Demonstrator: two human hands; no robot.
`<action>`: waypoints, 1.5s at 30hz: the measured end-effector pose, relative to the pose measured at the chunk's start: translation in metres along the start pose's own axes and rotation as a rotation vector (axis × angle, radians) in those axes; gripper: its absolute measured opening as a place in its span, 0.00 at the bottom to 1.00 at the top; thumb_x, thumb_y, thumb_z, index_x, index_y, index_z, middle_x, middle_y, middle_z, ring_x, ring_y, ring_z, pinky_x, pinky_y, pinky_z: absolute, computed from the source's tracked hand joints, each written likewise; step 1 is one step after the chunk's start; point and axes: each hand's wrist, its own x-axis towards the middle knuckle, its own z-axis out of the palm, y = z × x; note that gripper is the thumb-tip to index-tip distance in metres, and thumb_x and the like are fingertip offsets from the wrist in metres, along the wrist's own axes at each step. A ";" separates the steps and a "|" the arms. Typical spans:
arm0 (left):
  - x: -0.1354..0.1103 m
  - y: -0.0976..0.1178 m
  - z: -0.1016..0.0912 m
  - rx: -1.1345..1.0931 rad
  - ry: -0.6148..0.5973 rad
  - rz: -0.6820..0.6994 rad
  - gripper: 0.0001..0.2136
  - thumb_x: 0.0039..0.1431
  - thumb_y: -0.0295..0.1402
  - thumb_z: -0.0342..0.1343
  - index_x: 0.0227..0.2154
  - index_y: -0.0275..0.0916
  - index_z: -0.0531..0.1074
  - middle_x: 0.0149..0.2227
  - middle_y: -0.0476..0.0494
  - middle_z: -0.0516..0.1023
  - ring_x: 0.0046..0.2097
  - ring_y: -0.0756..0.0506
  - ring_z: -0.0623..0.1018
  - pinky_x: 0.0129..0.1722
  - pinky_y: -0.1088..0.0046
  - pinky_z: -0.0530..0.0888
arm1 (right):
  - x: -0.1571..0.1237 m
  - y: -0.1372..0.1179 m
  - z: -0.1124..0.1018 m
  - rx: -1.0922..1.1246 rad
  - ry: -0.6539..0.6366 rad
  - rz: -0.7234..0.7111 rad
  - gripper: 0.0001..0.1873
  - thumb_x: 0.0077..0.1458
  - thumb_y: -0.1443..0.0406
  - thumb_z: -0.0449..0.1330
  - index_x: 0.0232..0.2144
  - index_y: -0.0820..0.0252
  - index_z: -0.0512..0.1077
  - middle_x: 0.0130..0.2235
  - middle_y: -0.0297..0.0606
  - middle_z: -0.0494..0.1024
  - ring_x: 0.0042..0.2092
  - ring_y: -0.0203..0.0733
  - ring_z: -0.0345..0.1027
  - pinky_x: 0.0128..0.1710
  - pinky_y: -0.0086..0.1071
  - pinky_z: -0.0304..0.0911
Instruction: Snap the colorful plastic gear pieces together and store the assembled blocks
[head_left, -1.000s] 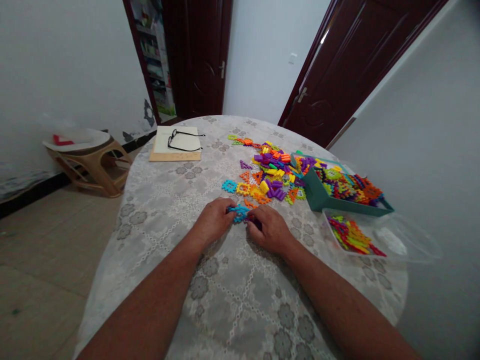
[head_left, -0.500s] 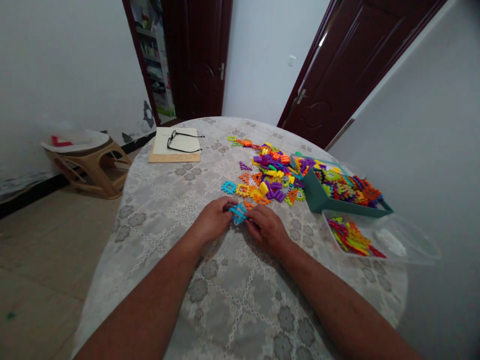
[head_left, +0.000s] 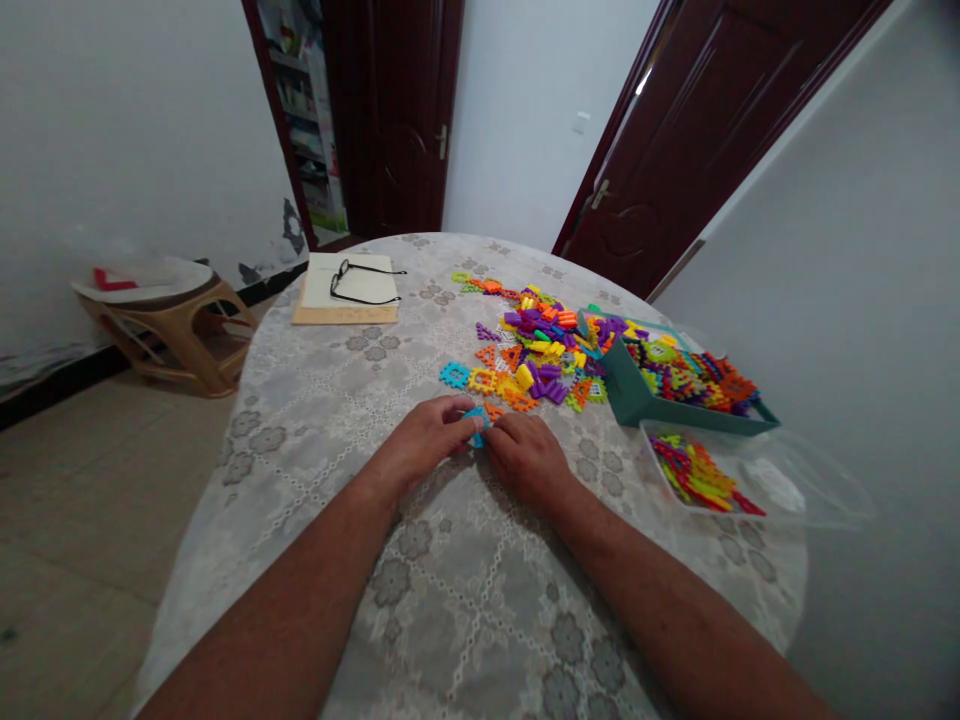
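Note:
Between my two hands is a group of blue toothed building pieces (head_left: 477, 428), partly covered by fingers. My left hand (head_left: 429, 438) grips it from the left, thumb across the near side. From the right, my right hand (head_left: 526, 458) pinches it with curled fingers. How the blue pieces are joined is hidden. Just beyond lie a flat blue toothed square (head_left: 455, 375), a yellow toothed square (head_left: 482, 380) and an orange piece (head_left: 493, 411).
A colourful heap of plastic pieces (head_left: 546, 340) spreads over the tablecloth (head_left: 315, 440). At right stand a green box (head_left: 637, 395) and a clear plastic tub (head_left: 810, 505), both holding pieces. Black glasses (head_left: 366, 298) rest on a pad (head_left: 319, 290) at far left. A stool (head_left: 202, 345) stands beyond the table.
My left thumb has come forward over the blue pieces, and my right fingers have closed in, so less of the blue shows. The whole view has shifted slightly.

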 end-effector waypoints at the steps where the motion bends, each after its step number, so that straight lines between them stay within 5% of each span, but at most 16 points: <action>1: 0.001 -0.002 -0.001 0.038 -0.009 0.009 0.20 0.57 0.38 0.63 0.52 0.38 0.78 0.43 0.41 0.83 0.41 0.44 0.81 0.39 0.67 0.78 | 0.000 0.000 -0.001 0.030 0.007 0.002 0.08 0.69 0.66 0.56 0.40 0.57 0.76 0.40 0.43 0.77 0.43 0.47 0.67 0.44 0.38 0.60; 5: 0.006 -0.009 -0.006 0.228 0.097 0.080 0.19 0.59 0.34 0.59 0.53 0.40 0.76 0.42 0.42 0.82 0.37 0.45 0.79 0.37 0.68 0.76 | 0.000 0.013 -0.003 0.252 0.142 0.120 0.13 0.68 0.67 0.55 0.52 0.57 0.74 0.48 0.46 0.78 0.49 0.49 0.70 0.51 0.40 0.65; 8: 0.008 -0.010 -0.011 0.370 0.249 0.114 0.24 0.59 0.33 0.58 0.60 0.40 0.71 0.44 0.42 0.80 0.39 0.45 0.79 0.39 0.68 0.74 | -0.003 0.036 -0.009 0.336 0.183 0.273 0.13 0.66 0.68 0.54 0.49 0.58 0.76 0.45 0.45 0.79 0.46 0.48 0.71 0.49 0.40 0.66; 11: 0.009 -0.008 -0.016 0.424 0.287 0.130 0.24 0.60 0.31 0.57 0.60 0.40 0.71 0.45 0.41 0.81 0.42 0.43 0.79 0.43 0.66 0.74 | -0.007 0.053 -0.022 0.361 0.033 0.282 0.09 0.65 0.67 0.57 0.44 0.59 0.77 0.41 0.41 0.78 0.42 0.45 0.71 0.44 0.37 0.65; 16: 0.007 -0.006 -0.019 0.523 0.248 0.204 0.11 0.63 0.33 0.56 0.45 0.42 0.78 0.42 0.43 0.83 0.44 0.40 0.79 0.49 0.62 0.73 | -0.010 0.046 -0.043 0.427 -0.271 0.168 0.11 0.60 0.60 0.68 0.44 0.55 0.76 0.42 0.37 0.78 0.42 0.42 0.70 0.41 0.33 0.63; 22: 0.006 -0.008 -0.018 0.653 0.260 0.224 0.10 0.65 0.34 0.53 0.44 0.42 0.77 0.43 0.43 0.82 0.44 0.40 0.79 0.46 0.64 0.72 | -0.008 0.029 -0.044 0.443 -0.324 0.168 0.08 0.56 0.64 0.67 0.38 0.55 0.72 0.37 0.33 0.76 0.37 0.39 0.67 0.36 0.31 0.59; 26: 0.005 -0.008 -0.017 0.677 0.236 0.198 0.11 0.65 0.36 0.53 0.44 0.43 0.78 0.42 0.43 0.83 0.43 0.40 0.79 0.43 0.67 0.71 | -0.005 0.038 -0.030 0.496 -0.144 0.261 0.01 0.61 0.65 0.60 0.35 0.55 0.72 0.33 0.32 0.76 0.35 0.39 0.67 0.35 0.31 0.58; 30: 0.005 -0.009 -0.017 0.692 0.226 0.212 0.11 0.65 0.37 0.53 0.44 0.43 0.77 0.42 0.43 0.82 0.43 0.40 0.79 0.43 0.67 0.71 | 0.000 0.059 -0.006 0.467 0.104 0.464 0.14 0.63 0.61 0.61 0.50 0.56 0.74 0.40 0.37 0.80 0.39 0.44 0.72 0.41 0.35 0.65; 34: 0.004 -0.005 -0.015 0.673 0.196 0.222 0.10 0.64 0.36 0.53 0.42 0.42 0.77 0.40 0.43 0.82 0.42 0.40 0.78 0.43 0.65 0.71 | 0.007 0.070 0.011 0.278 0.072 0.480 0.17 0.64 0.61 0.61 0.53 0.59 0.74 0.48 0.47 0.79 0.48 0.51 0.72 0.50 0.42 0.67; 39: 0.000 0.001 -0.004 0.509 0.054 0.199 0.08 0.61 0.35 0.55 0.37 0.42 0.78 0.36 0.45 0.81 0.38 0.42 0.77 0.40 0.66 0.71 | 0.012 0.061 0.013 0.101 0.048 0.522 0.13 0.64 0.59 0.60 0.46 0.60 0.73 0.49 0.53 0.74 0.49 0.55 0.69 0.48 0.44 0.67; 45: 0.000 -0.001 0.010 0.160 -0.093 0.015 0.10 0.56 0.36 0.57 0.39 0.39 0.78 0.31 0.47 0.77 0.28 0.48 0.71 0.25 0.73 0.67 | 0.009 0.058 0.005 0.376 0.082 0.592 0.13 0.61 0.58 0.62 0.45 0.56 0.71 0.38 0.37 0.76 0.39 0.46 0.69 0.38 0.36 0.61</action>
